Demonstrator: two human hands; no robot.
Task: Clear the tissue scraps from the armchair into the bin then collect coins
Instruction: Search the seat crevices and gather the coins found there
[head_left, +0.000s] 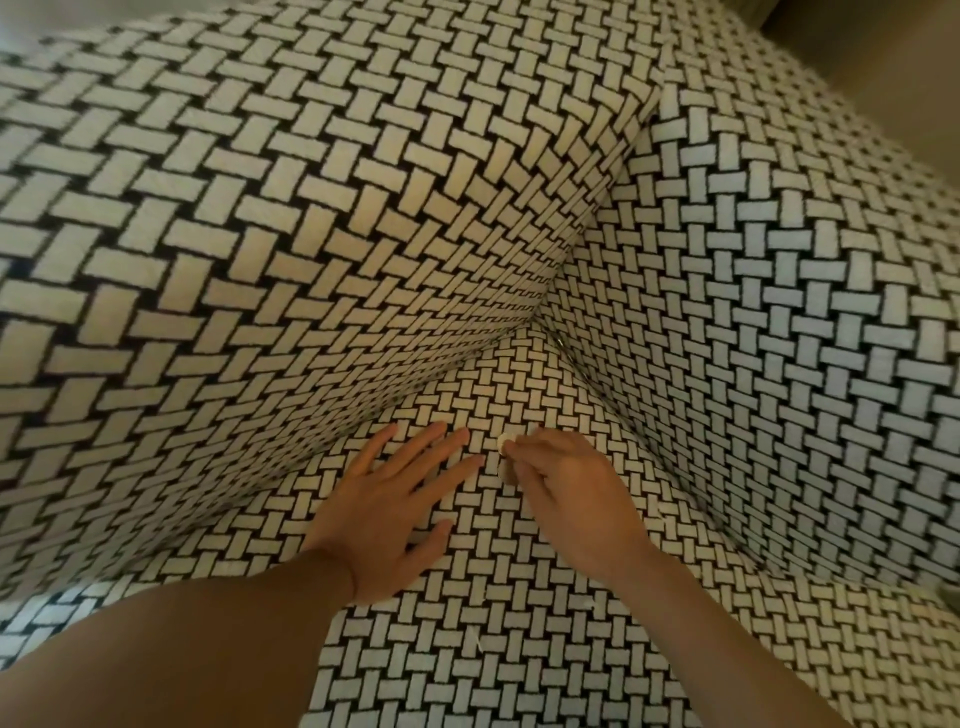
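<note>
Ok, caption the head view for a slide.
Right hand pinches a coin at the armchair seat; left hand rests flat alongside.

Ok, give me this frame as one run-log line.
stage: collecting coins | left hand: fingers spread, flat on armchair seat | right hand: pinching coin at fingertips | bin: not in view

Small coin (502, 442), partly hidden under right hand (569, 499)

Armchair (519, 649): black-and-white basket-weave upholstery; seat, back and one arm meet at a rear corner. On the seat near that corner: left hand (395, 509) flat, fingers spread; pale coin (502, 442) just beside it, pinched by right hand (566, 499).
</note>
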